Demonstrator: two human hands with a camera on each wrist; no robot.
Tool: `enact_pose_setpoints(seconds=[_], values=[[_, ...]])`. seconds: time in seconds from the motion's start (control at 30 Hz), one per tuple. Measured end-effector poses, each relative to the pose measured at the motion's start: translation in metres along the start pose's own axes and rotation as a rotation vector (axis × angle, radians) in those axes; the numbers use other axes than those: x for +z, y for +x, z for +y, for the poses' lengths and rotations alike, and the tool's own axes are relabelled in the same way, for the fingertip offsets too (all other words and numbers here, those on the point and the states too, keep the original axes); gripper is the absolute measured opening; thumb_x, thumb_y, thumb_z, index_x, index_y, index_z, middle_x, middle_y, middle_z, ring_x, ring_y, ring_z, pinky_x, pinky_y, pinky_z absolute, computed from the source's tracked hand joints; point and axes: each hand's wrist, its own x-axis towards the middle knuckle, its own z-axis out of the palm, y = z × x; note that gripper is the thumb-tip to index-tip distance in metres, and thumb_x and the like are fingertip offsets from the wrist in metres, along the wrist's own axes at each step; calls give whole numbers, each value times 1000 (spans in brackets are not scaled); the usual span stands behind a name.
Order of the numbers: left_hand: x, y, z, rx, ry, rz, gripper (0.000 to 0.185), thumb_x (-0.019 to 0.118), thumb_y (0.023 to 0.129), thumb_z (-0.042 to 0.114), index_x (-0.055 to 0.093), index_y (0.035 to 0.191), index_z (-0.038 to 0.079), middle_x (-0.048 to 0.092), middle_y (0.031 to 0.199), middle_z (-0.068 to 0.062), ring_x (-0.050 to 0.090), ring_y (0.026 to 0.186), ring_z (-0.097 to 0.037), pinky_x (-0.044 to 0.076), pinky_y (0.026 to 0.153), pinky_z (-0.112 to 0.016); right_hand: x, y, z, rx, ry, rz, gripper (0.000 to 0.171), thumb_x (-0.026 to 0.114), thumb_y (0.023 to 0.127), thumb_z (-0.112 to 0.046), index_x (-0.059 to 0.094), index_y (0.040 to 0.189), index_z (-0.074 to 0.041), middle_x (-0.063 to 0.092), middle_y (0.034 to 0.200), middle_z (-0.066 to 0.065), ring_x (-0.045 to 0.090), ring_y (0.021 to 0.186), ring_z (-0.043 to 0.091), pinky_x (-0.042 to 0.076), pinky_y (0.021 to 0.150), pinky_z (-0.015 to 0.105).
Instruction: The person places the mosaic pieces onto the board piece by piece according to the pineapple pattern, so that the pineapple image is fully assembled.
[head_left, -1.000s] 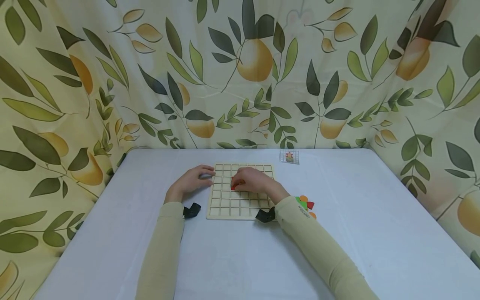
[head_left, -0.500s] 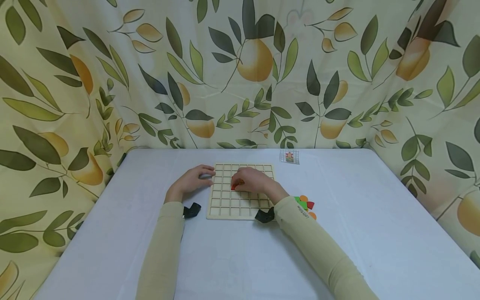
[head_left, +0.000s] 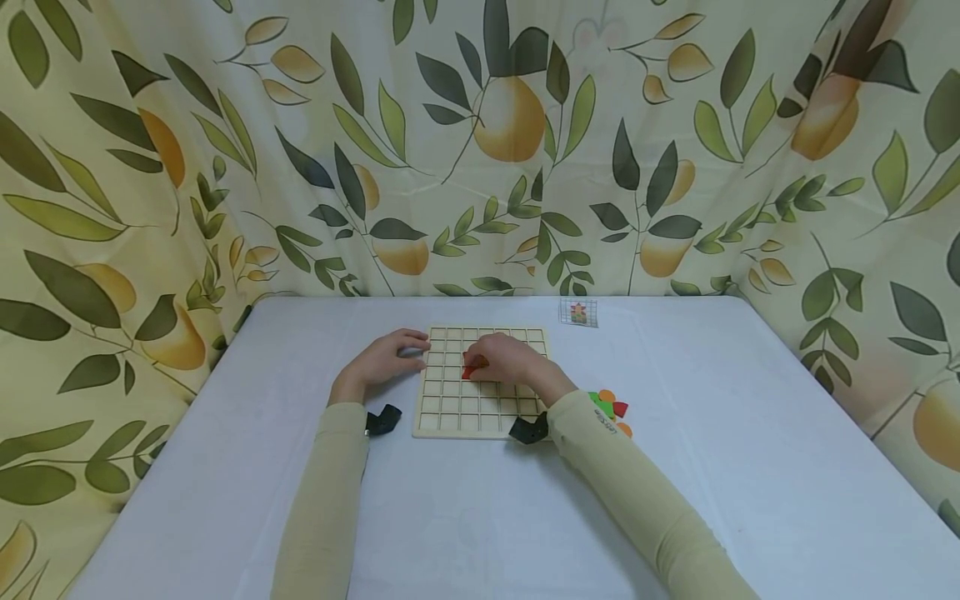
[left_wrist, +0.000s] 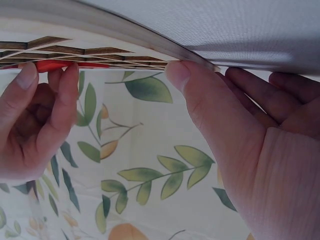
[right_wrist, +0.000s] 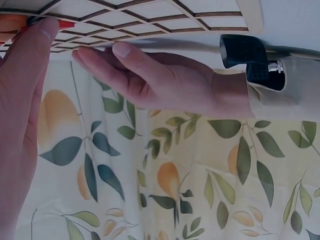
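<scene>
A wooden grid board (head_left: pixel 457 412) lies flat on the pale table (head_left: pixel 720 433). My left hand (head_left: pixel 386 360) rests at the board's left edge with straight fingers, and the thumb touches the rim (left_wrist: pixel 125 32). My right hand (head_left: pixel 506 360) is over the board's upper middle, its curled fingertips pinching a flat red piece (head_left: pixel 471 369) against the grid. The left wrist view shows that red piece (left_wrist: pixel 65 65) under the right hand's fingertips (left_wrist: pixel 25 75). In the right wrist view the red piece (right_wrist: pixel 64 23) peeks out beside my thumb.
A small heap of green, orange and red pieces (head_left: pixel 611 408) lies just right of the board. A small pattern card (head_left: pixel 578 312) sits near the table's far edge. A leaf-and-fruit curtain (head_left: pixel 480 150) closes in the back and both sides.
My right hand and its sleeve have edged very slightly left and farther up the board with the red piece. The left hand has stayed put.
</scene>
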Motion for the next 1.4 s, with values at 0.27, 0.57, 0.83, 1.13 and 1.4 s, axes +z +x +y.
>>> enact_pose_setpoints(seconds=[0.27,0.57,0.83,1.13,1.4], values=[[-1,0,1,15,9,3,40,64,87,26,58,124,14,45,138,2,29,136,-20,24,113,-41,-3,-4,-1,8,15,2,22,67,84,-21,67,106,-15,65,99,-3,55,87,11,47,86,27],[0,0,-1,25,13,2,40,63,87,26,58,124,14,45,138,1,29,136,-21,24,113,-41,-2,-3,0,-8,19,-7,17,67,84,-21,68,100,-16,65,92,-6,54,82,10,47,82,26],[1,0,-1,0,13,-1,38,64,87,28,59,123,17,44,139,4,29,136,-19,24,113,-42,-2,-2,-1,-53,-10,-10,18,66,85,-24,68,102,-18,62,91,-6,51,83,11,46,81,26],[1,1,-1,-18,4,6,38,64,86,28,59,123,19,43,139,5,28,137,-20,23,113,-43,-5,-1,-1,-113,-39,-34,18,64,86,-17,67,104,-16,63,94,-3,51,85,13,46,82,29],[2,2,-3,-23,1,7,38,64,86,29,59,123,19,44,139,6,28,137,-19,23,113,-42,-5,-1,-3,-99,-15,-40,17,64,87,-16,67,103,-16,62,94,-3,50,85,13,46,83,28]])
